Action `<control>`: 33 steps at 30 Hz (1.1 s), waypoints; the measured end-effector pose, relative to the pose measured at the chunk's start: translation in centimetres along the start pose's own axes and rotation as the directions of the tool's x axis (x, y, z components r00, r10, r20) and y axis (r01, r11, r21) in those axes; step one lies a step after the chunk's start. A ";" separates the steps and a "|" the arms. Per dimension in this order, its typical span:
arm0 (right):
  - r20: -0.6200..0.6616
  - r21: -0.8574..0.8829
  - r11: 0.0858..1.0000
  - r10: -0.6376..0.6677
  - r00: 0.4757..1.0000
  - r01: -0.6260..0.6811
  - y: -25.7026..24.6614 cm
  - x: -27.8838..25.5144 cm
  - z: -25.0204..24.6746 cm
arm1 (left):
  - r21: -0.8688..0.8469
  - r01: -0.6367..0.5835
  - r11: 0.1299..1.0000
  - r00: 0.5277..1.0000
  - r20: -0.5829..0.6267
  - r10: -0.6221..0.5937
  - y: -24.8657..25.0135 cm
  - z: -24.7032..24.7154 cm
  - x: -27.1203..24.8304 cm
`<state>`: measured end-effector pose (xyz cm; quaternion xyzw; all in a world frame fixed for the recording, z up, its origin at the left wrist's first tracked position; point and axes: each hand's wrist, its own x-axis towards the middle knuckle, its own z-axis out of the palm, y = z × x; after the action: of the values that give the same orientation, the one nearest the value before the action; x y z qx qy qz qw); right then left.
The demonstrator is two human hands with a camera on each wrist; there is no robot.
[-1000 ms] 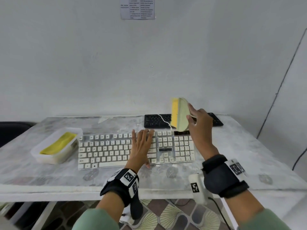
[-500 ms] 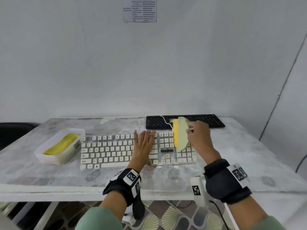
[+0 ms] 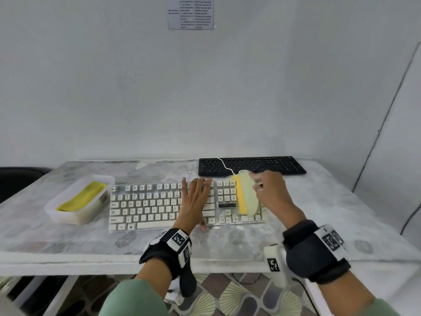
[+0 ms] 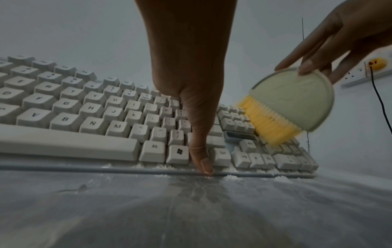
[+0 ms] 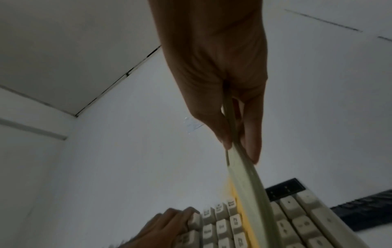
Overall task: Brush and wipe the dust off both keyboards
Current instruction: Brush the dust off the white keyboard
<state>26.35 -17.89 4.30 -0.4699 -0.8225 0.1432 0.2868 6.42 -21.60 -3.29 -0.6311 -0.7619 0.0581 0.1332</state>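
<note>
Pinching a pale green half-round brush with yellow bristles (image 3: 247, 195), the right hand (image 3: 271, 192) sets its bristles on the white full-size keyboard's (image 3: 159, 204) right end. The left hand (image 3: 194, 199) lies flat, fingers straight, on its middle keys. Behind it lies a black slim keyboard (image 3: 262, 165).

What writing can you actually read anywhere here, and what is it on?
"R", "T", "G", "H", "J", "V", "B", "N", "M": letter keys of the white keyboard.
"Alt": key right of its spacebar.
Windows logo: key beside that.
Wall notice: printed lines, too small to read.
Black keyboard: legends too small.
Wrist bands: square black-and-white code markers, no words.
</note>
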 end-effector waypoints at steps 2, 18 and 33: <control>-0.114 0.040 0.999 -0.011 0.993 0.016 0.1 0.4 -0.4 | 0.000 0.002 1.000 1.000 0.004 -0.002 0.0 0.0 0.0; -0.104 0.027 1.000 -0.012 0.994 0.014 0.6 -1.8 1.5 | -0.008 -0.002 1.000 1.000 0.028 0.002 0.0 -0.3 0.2; -0.089 -0.017 0.998 -0.059 0.994 0.057 1.3 -2.2 1.5 | -0.023 0.004 1.000 0.999 0.033 -0.003 0.0 -0.4 0.3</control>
<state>27.18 -19.05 1.73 -0.4539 -0.8230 0.1075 0.3241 6.50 -21.29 -2.91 -0.6302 -0.7658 0.0593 0.1135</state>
